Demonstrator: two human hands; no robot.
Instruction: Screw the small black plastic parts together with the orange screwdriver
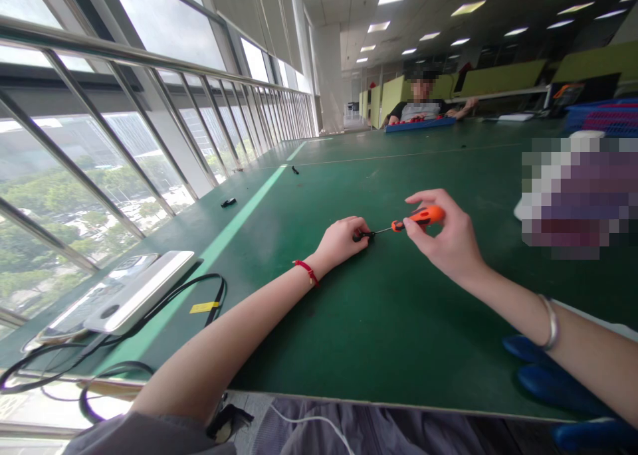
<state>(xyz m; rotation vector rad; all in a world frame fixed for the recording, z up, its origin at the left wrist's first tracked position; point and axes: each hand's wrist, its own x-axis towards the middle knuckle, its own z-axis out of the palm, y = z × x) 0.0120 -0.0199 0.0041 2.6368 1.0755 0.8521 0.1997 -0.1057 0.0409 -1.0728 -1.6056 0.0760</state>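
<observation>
One small black part [362, 235] is pinched in my left fingers [359, 227]; my right hand [447, 239] grips an orange-and-black screwdriver [420, 218], tip pointing toward nine o'clock.

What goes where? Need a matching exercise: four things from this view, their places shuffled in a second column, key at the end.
Things
1. Orange-and-black screwdriver
2. Small black part
3. Red bracelet
4. Yellow tag

Places
A. Around the left wrist
B. At the black cable
C. In the fingers of the right hand
D. Held at the green tabletop by the left hand

Pairs: 1-C, 2-D, 3-A, 4-B
</observation>
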